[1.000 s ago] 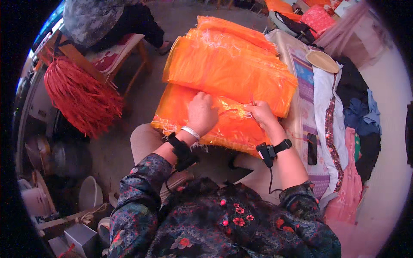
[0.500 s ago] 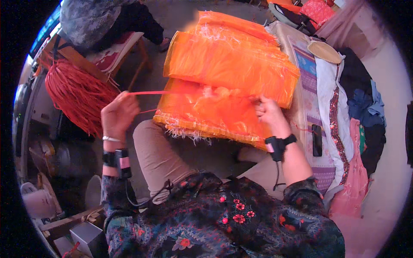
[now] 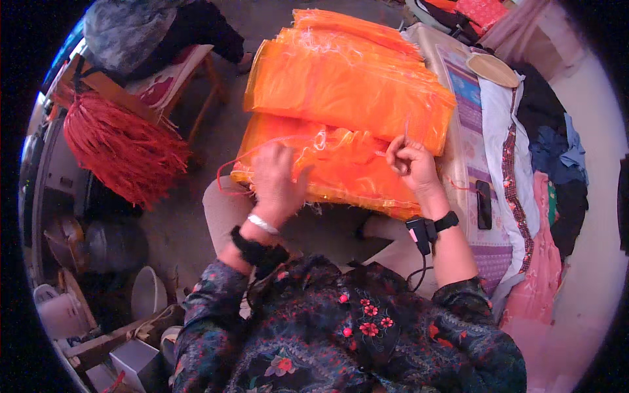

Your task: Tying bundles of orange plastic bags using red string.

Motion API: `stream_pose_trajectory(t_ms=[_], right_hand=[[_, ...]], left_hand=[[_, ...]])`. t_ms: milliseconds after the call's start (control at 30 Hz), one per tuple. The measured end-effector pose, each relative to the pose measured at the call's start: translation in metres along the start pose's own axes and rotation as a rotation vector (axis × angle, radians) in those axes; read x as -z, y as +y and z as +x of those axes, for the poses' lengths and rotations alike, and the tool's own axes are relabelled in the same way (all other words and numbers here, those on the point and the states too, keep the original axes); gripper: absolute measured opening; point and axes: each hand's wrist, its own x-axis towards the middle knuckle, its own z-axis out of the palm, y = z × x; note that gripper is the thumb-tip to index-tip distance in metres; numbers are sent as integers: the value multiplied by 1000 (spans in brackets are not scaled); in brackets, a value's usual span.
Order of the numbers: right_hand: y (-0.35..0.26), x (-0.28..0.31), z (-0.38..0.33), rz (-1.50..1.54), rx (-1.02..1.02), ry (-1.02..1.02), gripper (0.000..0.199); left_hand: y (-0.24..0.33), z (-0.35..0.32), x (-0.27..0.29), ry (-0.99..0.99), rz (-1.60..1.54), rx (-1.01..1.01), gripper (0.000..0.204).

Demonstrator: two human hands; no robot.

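A stack of orange mesh bags [image 3: 347, 98] lies across the person's lap above a grey floor [image 3: 170, 216], with a bundle of red cords [image 3: 121, 147] on the left and a patterned cloth-covered bench [image 3: 468, 118] on the right. The left hand [image 3: 278, 183] presses on the nearest bag's gathered mouth [image 3: 334, 147], fingers curled around a red drawstring [image 3: 246, 157], while the right hand [image 3: 409, 160] is clenched, pinching a thin needle [image 3: 405, 128].

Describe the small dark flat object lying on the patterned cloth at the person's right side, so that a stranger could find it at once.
Start from the big stack of orange mesh bags on the person's lap. Move right, past the right hand, onto the patterned cloth. There lies a slim black rectangular device, beside the cloth's dark beaded border; it is the only black, hard-edged thing on that pale cloth.
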Motion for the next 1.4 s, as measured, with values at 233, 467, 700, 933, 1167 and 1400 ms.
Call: stream_pose_trajectory(t_ms=[233,467,700,933,1167,1400], right_hand=[[21,-10,3,-1535,32,222,14],[39,-52,0,-1614,188,414,28],[57,-35,7,-1751,154,541,27],[-7,43,-94,-1369,207,696,13],[3,38,-81,-1172,132,473,9],[15,5,-58,-1342,295,549,19]], left_hand=[[-4,9,-34,-155,37,45,19],[1,11,-39,-162,-27,110,17],[-28,18,-39,-330,135,280,25],[-126,10,36,-307,169,-1,11],[-118,-9,29,-239,81,267,14],[-103,7,23,-148,132,326,14]])
